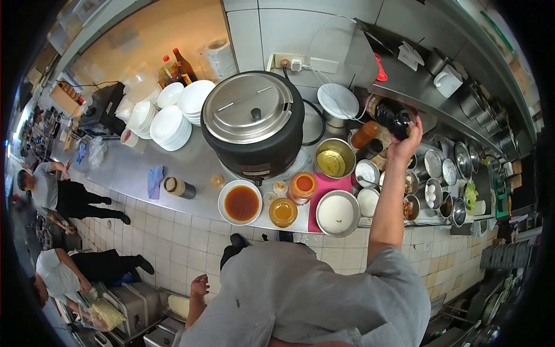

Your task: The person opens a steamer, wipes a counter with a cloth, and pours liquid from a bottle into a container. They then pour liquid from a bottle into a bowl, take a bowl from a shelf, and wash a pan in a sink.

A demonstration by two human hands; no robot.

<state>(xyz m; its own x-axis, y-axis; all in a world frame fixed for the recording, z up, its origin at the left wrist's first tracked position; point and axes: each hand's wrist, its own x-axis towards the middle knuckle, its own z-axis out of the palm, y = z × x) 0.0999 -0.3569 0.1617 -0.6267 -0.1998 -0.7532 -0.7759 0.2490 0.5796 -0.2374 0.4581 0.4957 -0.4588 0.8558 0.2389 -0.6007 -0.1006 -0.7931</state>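
Observation:
My right hand (404,142) is stretched out to the far right of the counter, its fingers wrapped round a dark sauce bottle (392,117). The bottle is tilted, beside an orange squeeze bottle (364,135) and under the edge of a steel shelf. Down by my left side, away from the counter, my left hand (199,285) hangs with loosely bent fingers and nothing visible in it. Before me stand a white bowl of brown sauce (241,202), a jar of amber sauce (283,213), a jar of red-orange sauce (302,186) and a steel bowl of white liquid (337,213).
A black soup warmer (252,156) with a steel lid stands mid-counter. Stacked white bowls (170,128) and a blue cloth (155,181) are to its left. Several steel bowls (432,162) of ingredients fill the right side. Two people (75,191) are at the left.

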